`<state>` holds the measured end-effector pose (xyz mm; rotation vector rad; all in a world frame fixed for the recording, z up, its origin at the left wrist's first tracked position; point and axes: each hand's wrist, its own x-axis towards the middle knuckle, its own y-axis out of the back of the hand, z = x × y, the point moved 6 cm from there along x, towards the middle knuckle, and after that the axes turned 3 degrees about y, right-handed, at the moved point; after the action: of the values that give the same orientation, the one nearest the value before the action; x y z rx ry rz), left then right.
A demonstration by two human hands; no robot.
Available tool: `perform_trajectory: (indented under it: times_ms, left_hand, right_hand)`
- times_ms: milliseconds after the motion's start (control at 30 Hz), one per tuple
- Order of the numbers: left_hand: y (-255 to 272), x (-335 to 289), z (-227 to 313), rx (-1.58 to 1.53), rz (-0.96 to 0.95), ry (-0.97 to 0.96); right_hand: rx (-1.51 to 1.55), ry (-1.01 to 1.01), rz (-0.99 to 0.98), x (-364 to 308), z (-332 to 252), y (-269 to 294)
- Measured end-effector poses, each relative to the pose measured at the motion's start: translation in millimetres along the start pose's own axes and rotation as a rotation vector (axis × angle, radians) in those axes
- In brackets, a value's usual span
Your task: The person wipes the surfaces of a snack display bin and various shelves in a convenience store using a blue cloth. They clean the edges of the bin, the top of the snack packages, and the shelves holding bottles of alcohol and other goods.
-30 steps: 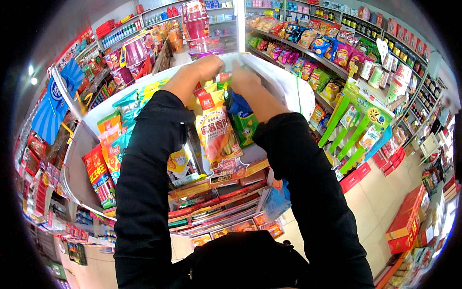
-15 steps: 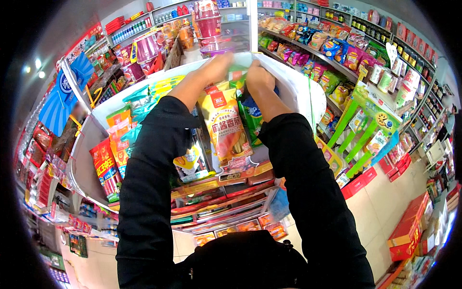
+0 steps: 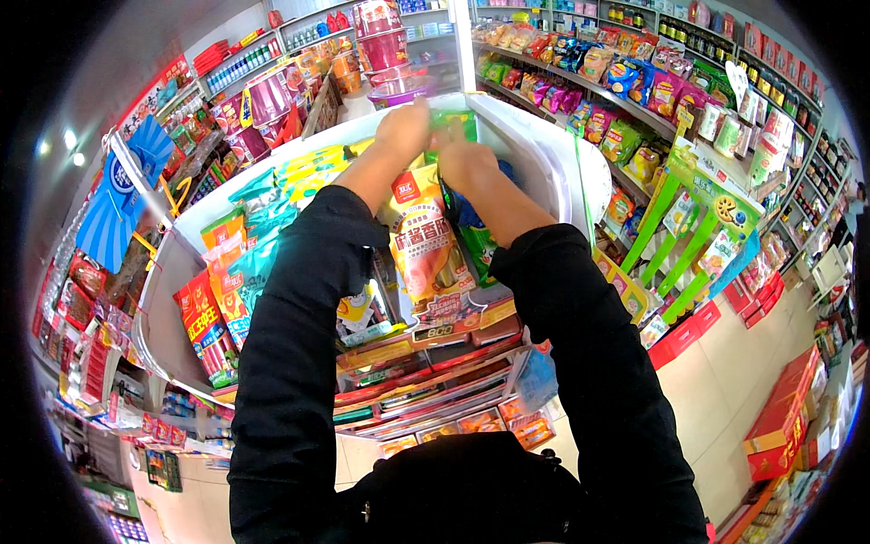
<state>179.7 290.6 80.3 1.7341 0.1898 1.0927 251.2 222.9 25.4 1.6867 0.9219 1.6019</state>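
Observation:
Both my hands reach to the far side of a white display bin (image 3: 535, 163) full of snack packets. My left hand (image 3: 403, 132) is curled at the left edge of a shiny green packet (image 3: 456, 121). My right hand (image 3: 468, 167) closes on its lower edge, slightly blurred, with the fingertips partly hidden. Below them stands a yellow-and-pink sausage packet (image 3: 426, 240). Green-and-blue packets (image 3: 476, 231) stand beside it, under my right wrist. Left of my left forearm are teal packets (image 3: 258, 204), yellow packets (image 3: 313, 172) and a red sausage packet (image 3: 205, 322).
Shelves of chip bags (image 3: 625, 86) line the right. A green hanging rack (image 3: 684, 240) stands against the bin's right side. Stacked purple tubs (image 3: 385, 50) rise behind it. A blue fan-shaped sign (image 3: 122, 195) hangs at left. Red boxes (image 3: 779, 426) sit on the tiled floor.
My right hand has moved left and nearer, toward my left hand. The green packet shows more plainly between them. The whole view has shifted slightly.

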Motion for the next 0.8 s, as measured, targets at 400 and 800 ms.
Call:
perform_trajectory:
  times_ms: [400, 800]
  left_hand:
    - [8.7, 13.1, 40.8, 0.048, -0.134, -0.109]
    - [-29.3, 45.4, 3.7, -0.469, -0.119, 0.096]
  right_hand:
    - [0.09, -0.188, -0.039, -15.7, 1.1, -3.9]
    - [0.008, -0.234, 0.016, -21.7, 3.9, -17.6]
